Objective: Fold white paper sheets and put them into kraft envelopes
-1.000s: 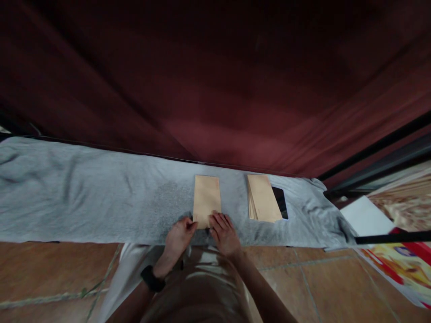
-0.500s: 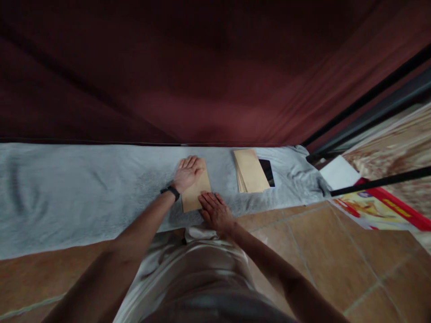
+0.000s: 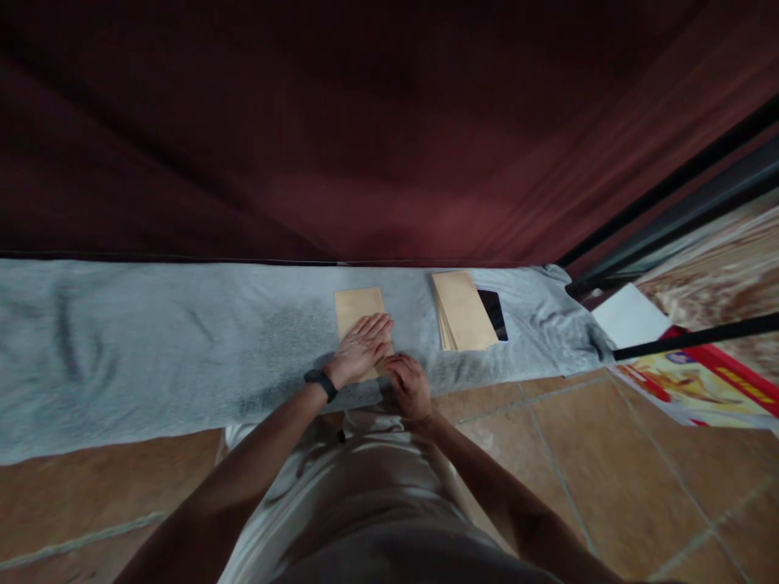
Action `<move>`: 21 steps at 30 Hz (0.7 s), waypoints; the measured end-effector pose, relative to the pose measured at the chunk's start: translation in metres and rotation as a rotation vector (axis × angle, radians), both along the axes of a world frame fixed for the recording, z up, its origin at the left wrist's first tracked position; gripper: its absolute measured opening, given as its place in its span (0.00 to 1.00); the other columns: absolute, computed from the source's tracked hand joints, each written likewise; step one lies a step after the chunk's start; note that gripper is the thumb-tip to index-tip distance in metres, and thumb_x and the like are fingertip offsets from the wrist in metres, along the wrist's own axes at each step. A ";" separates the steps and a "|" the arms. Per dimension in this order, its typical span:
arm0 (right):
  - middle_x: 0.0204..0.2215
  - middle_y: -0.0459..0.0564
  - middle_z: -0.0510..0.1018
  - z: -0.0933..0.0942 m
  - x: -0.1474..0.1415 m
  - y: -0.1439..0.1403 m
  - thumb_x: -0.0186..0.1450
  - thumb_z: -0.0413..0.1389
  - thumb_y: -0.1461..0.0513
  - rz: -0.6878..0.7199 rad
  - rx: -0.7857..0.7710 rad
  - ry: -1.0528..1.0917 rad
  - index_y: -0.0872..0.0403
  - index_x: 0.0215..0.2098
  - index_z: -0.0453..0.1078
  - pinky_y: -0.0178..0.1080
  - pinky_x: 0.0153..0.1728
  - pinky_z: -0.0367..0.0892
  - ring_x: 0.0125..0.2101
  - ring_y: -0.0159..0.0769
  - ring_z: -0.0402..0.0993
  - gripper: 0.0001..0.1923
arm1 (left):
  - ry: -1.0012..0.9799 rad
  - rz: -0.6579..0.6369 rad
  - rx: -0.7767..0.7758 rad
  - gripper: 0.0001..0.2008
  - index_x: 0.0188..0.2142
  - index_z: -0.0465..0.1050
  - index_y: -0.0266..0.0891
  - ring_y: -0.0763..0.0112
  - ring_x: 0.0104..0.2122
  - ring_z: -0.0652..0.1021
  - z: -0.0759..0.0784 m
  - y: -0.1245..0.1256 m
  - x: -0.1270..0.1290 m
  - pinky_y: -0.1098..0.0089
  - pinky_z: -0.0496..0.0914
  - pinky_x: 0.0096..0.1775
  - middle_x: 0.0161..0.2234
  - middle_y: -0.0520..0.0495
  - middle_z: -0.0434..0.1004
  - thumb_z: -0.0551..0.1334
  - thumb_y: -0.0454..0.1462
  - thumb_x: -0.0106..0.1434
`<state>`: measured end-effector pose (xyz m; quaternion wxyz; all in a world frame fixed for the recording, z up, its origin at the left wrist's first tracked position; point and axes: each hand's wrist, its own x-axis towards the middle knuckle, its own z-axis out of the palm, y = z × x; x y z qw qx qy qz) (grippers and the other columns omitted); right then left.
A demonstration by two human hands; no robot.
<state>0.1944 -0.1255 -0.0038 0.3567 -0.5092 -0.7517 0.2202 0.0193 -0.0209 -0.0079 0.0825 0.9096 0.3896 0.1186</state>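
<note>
A tan paper envelope (image 3: 353, 307) lies on the grey cloth in front of me, its far end uncovered. My left hand (image 3: 363, 345), with a dark watch band (image 3: 320, 384) at the wrist, rests flat across its middle, fingers stretched out. At the envelope's near right corner is my right hand (image 3: 411, 385), fingers bent and closed on the edge; the exact grip is partly hidden. To the right sits a stack of similar tan envelopes (image 3: 466, 312), slightly fanned. It partly covers a dark flat device (image 3: 492, 312), maybe a phone or tablet.
The grey cloth (image 3: 182, 341) covers a long narrow surface against a dark red fabric wall (image 3: 389, 203). Black bars (image 3: 687, 337) stand at the right. Beyond them are a white sheet (image 3: 630, 315) and a red and yellow printed package (image 3: 699, 381) above the tiled floor (image 3: 608, 454).
My left hand has slid from the envelope's far part toward its near right side. My right hand's fingers, flat before, are now curled at the near corner. The view has shifted slightly.
</note>
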 end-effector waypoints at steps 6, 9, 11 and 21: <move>0.38 0.51 0.80 -0.006 0.000 0.002 0.72 0.47 0.64 -0.168 -0.023 0.193 0.50 0.39 0.75 0.45 0.49 0.72 0.42 0.41 0.76 0.14 | -0.020 -0.063 0.004 0.26 0.69 0.58 0.34 0.63 0.71 0.57 0.007 -0.038 -0.001 0.57 0.50 0.70 0.71 0.39 0.59 0.47 0.41 0.75; 0.41 0.51 0.81 0.000 0.003 0.016 0.73 0.47 0.62 -0.165 -0.034 0.267 0.49 0.43 0.76 0.46 0.51 0.72 0.46 0.41 0.77 0.15 | -0.055 -0.071 -0.008 0.25 0.68 0.60 0.36 0.63 0.69 0.61 0.012 -0.054 -0.001 0.57 0.52 0.70 0.69 0.39 0.63 0.48 0.42 0.75; 0.47 0.52 0.82 0.007 0.001 0.033 0.74 0.47 0.62 -0.036 -0.069 0.236 0.49 0.50 0.76 0.46 0.56 0.70 0.51 0.40 0.76 0.16 | -0.066 -0.087 -0.010 0.25 0.67 0.62 0.37 0.63 0.68 0.64 0.013 -0.066 -0.003 0.57 0.53 0.69 0.67 0.40 0.66 0.50 0.44 0.75; 0.70 0.47 0.62 0.008 -0.039 0.114 0.76 0.49 0.60 0.578 0.093 -0.495 0.47 0.68 0.64 0.48 0.71 0.51 0.69 0.36 0.57 0.22 | -0.056 -0.111 -0.036 0.28 0.67 0.62 0.38 0.61 0.65 0.69 0.011 -0.102 -0.014 0.58 0.57 0.67 0.65 0.41 0.70 0.50 0.51 0.75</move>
